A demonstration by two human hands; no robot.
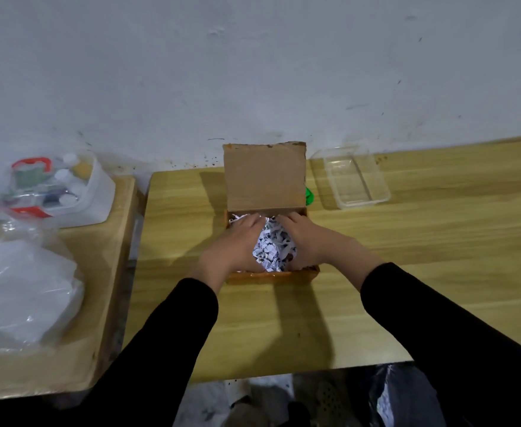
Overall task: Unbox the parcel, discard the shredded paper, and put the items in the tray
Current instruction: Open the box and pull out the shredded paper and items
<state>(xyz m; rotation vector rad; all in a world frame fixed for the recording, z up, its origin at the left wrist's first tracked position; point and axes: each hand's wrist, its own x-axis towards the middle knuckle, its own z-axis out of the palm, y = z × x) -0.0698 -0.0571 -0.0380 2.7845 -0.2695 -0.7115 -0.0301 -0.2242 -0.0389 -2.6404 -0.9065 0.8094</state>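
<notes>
here the cardboard box [265, 180] sits lid-up mid-worktop [407, 241] toward the back edge, left hand [237, 241] and right hand [307, 238] both cupped around shredded paper [273, 249] inside it, clear tray [356, 178] at the back edge just right of the box.

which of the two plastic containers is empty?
The clear tray, on the table right of the cardboard box. The white bin on the left side table holds bottles and jars.

both hands [268, 241] reach forward, seemingly cupped inward.
</notes>
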